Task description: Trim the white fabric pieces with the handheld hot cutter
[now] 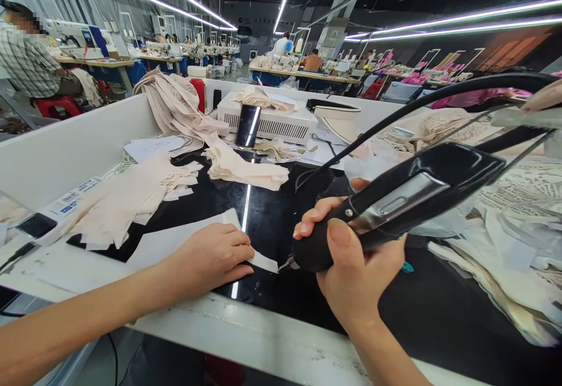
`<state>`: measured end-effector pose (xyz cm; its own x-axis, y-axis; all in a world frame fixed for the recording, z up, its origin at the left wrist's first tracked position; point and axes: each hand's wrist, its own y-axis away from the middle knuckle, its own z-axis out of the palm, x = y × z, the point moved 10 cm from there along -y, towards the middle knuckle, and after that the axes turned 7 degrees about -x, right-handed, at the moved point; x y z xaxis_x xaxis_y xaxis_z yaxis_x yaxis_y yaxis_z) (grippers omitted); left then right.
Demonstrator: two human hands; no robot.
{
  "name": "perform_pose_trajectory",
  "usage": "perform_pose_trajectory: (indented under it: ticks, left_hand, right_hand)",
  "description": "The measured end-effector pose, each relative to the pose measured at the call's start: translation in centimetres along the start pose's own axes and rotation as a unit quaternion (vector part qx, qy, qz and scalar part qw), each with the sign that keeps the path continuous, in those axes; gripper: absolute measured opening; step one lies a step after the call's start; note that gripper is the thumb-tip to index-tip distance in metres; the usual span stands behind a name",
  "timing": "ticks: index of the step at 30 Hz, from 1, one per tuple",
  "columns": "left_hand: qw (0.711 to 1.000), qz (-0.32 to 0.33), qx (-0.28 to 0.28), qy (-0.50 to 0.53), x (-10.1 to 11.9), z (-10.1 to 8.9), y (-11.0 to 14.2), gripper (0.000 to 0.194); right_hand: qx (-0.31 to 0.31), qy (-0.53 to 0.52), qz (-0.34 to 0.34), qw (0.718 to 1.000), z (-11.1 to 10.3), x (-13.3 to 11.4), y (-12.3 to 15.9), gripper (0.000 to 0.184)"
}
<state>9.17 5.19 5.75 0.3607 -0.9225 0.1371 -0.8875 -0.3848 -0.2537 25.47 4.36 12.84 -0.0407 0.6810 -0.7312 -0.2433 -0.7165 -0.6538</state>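
My right hand [355,257] grips a black corded hand tool [395,198] with a silver side plate. Its pointed metal tip [287,264] meets the narrow right end of a pale fabric strip [263,261]. My left hand [215,255] lies palm down on that strip and the white sheet [162,242] around it, its fingers extended. The strip and sheet lie on a glossy black surface [272,222]. The underside of my left hand and what lies beneath it are hidden. Left of it is a pile of cut beige fabric pieces [132,198].
More beige pieces [246,166] lie behind the hands. A phone [248,125] leans on a white vented box [272,119]. Lace fabric [513,193] heaps up at right. The tool's black cable [373,131] arches rightward. A white side panel [65,140] borders the table; a person [28,58] sits beyond.
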Motion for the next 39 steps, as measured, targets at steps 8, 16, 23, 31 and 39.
perform_pose_trajectory:
  ticks: [8, 16, 23, 31, 39]
  left_hand:
    - [0.999, -0.010, -0.005, -0.035, -0.3, 0.5, -0.2, 0.018]
    - [0.998, 0.016, 0.040, -0.041, -0.1, -0.1, 0.2, 0.025]
    - [0.997, 0.013, 0.036, -0.069, -0.1, 0.4, 0.3, 0.022]
    - [0.998, 0.022, 0.020, -0.050, 0.0, 0.5, 0.6, 0.016]
    - [0.998, 0.026, 0.041, -0.026, 0.1, 0.4, 0.5, 0.018]
  right_hand:
    - [0.001, 0.010, 0.001, 1.000, 0.0, 0.0, 0.1, 0.046]
    - [0.015, -0.001, 0.022, 1.000, -0.3, 0.5, 0.0, 0.054]
    - [0.017, 0.008, 0.019, 1.000, -0.2, 0.2, 0.0, 0.050]
    - [0.032, 0.004, 0.020, 0.999, -0.3, 0.1, -0.4, 0.046]
    - [0.035, -0.014, -0.006, 0.999, 1.5, 0.8, -1.7, 0.038]
